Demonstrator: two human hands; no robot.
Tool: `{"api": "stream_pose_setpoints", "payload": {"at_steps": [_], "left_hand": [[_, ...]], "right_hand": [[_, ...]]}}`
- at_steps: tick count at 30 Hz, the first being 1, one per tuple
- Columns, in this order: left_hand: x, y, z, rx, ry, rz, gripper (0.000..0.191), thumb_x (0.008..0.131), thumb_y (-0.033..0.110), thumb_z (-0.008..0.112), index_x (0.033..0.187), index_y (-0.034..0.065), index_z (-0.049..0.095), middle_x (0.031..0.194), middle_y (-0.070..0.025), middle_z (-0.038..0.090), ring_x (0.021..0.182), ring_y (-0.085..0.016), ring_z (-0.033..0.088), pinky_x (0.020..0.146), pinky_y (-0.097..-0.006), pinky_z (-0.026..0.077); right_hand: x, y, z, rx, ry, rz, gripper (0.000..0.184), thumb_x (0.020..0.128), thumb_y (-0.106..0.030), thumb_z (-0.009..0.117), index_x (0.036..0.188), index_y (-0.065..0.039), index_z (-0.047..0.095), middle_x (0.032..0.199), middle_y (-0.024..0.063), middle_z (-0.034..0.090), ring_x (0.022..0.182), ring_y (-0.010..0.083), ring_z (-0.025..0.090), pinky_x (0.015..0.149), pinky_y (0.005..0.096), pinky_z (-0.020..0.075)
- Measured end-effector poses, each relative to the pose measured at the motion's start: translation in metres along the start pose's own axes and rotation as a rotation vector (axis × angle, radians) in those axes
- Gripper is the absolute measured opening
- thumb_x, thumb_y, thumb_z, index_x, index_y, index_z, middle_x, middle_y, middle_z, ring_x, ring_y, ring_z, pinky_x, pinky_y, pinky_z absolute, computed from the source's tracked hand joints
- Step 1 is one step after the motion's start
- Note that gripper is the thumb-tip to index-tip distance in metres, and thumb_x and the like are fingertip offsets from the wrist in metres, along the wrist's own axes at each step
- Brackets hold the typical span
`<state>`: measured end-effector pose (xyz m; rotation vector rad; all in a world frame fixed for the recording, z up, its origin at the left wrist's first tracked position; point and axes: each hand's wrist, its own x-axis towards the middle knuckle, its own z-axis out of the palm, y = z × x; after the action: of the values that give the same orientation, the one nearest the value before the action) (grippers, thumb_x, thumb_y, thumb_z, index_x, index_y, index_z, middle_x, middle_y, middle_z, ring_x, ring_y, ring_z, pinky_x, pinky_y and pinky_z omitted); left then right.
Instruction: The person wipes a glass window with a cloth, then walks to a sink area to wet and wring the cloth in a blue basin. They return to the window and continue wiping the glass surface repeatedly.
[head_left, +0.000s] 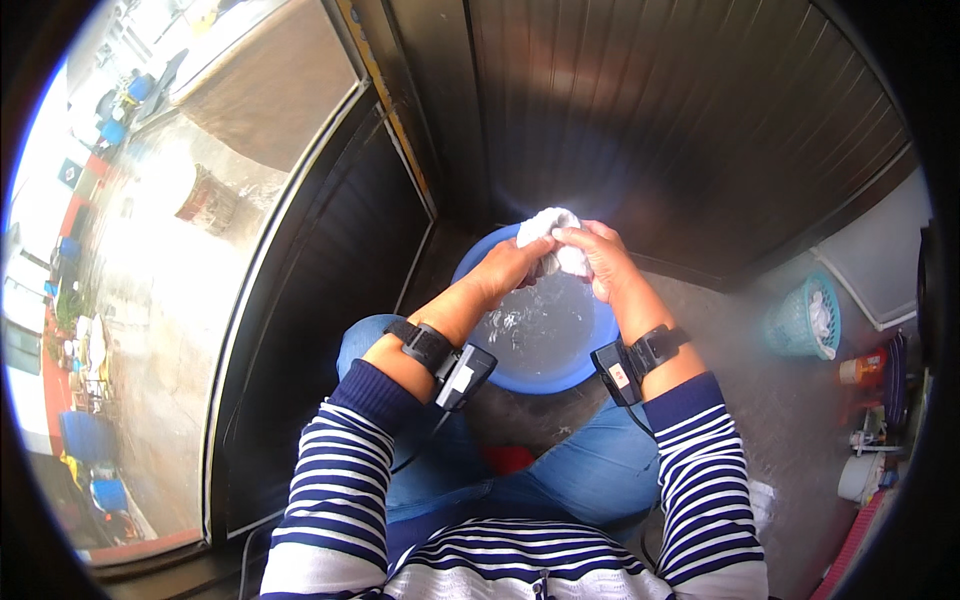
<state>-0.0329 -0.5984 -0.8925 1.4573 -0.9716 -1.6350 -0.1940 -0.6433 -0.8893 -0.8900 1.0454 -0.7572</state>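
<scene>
A wet-looking white cloth (559, 217) is bunched between my two hands, over the far part of a round blue plastic basin (480, 251). My left hand (517, 266) grips its left side, with the thumb pointing towards the middle. On the right side my right hand (604, 255) holds it, the thumb lying across its top. Most fingers of both hands are hidden behind the cloth and palms. Water (536, 330) with light ripples stands in the basin, between my knees.
Dark ribbed panelling (660, 135) rises beyond the basin. A dark door panel (322, 322) and a bright yard are at the left. On the right stand a turquoise plastic basket (795, 326) holding white cloth and an orange container (862, 370). Black devices are strapped to both forearms.
</scene>
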Motion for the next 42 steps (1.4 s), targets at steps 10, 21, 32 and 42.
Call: {"api": "stream_pose_setpoints", "payload": {"at_steps": [10,21,32,42], "left_hand": [[0.038,-0.018,0.014,-0.088,-0.030,0.088,0.065,0.095,0.051,0.029,0.136,0.0030,0.041,0.137,-0.0216,0.046,0.131,-0.034,0.041,0.107,-0.0468,0.031],[0.017,0.003,-0.003,0.985,-0.260,0.326,0.060,0.092,0.046,0.035,0.138,0.0099,0.048,0.151,-0.0199,0.029,0.144,-0.039,0.011,0.117,-0.0449,0.008],[0.021,-0.017,-0.002,1.064,0.224,0.846,0.074,0.072,0.005,0.073,0.137,0.0173,0.040,0.143,-0.0193,0.038,0.119,-0.040,0.052,0.093,-0.0422,0.049],[0.027,-0.024,-0.003,1.230,0.134,0.734,0.058,0.075,0.014,0.071,0.126,0.0090,0.045,0.111,-0.0169,0.059,0.100,-0.035,0.063,0.082,-0.0404,0.053]], "right_hand": [[0.009,0.015,0.007,0.195,-0.222,0.067,0.067,0.073,-0.044,0.080,0.122,-0.005,0.054,0.124,0.0127,0.055,0.119,0.0291,0.051,0.095,0.0504,0.0460],[0.026,0.018,-0.016,0.155,-0.111,0.099,0.043,0.075,-0.019,0.078,0.110,0.001,0.062,0.103,0.0109,0.065,0.097,0.0231,0.062,0.082,0.0382,0.0521],[0.023,0.016,-0.009,-0.243,-0.154,0.210,0.018,0.065,-0.015,0.073,0.080,-0.008,0.064,0.072,0.0035,0.058,0.063,0.0122,0.053,0.053,0.0265,0.0373],[0.006,0.014,-0.002,-0.322,-0.266,0.246,0.020,0.068,-0.011,0.072,0.086,-0.006,0.064,0.072,0.0047,0.059,0.058,0.0120,0.055,0.048,0.0218,0.0351]]}}
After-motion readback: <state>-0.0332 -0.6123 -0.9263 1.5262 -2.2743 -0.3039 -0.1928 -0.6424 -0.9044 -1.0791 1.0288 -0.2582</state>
